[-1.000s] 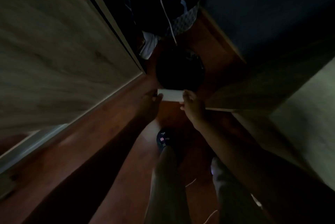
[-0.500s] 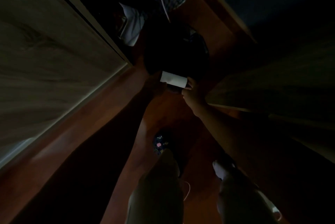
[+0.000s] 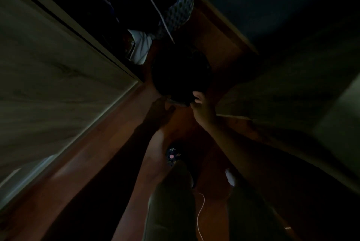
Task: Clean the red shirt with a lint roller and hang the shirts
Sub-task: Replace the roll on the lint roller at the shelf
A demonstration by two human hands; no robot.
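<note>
The scene is very dark. A round black bin [image 3: 181,73] stands on the floor in front of me. My left hand [image 3: 161,110] is at its near rim, in deep shadow, so its fingers are unclear. My right hand [image 3: 202,108] is at the rim too, fingers curled, thumb and forefinger pinching the end of a faint pale strip [image 3: 176,102] that runs between the two hands. I see only that dim edge of the strip. I can make out no red shirt.
A pale wood wardrobe door [image 3: 58,65] fills the left. Dark clothes, a patterned garment [image 3: 178,12] and a white cord [image 3: 152,1] hang beyond the bin. A wood panel [image 3: 282,92] closes the right. My legs and slippers [image 3: 173,156] stand on the red-brown floor [image 3: 214,36].
The bright white piece held between both hands has moved forward over the bin and gone dim, down to a thin edge. Both hands followed it to the bin's rim.
</note>
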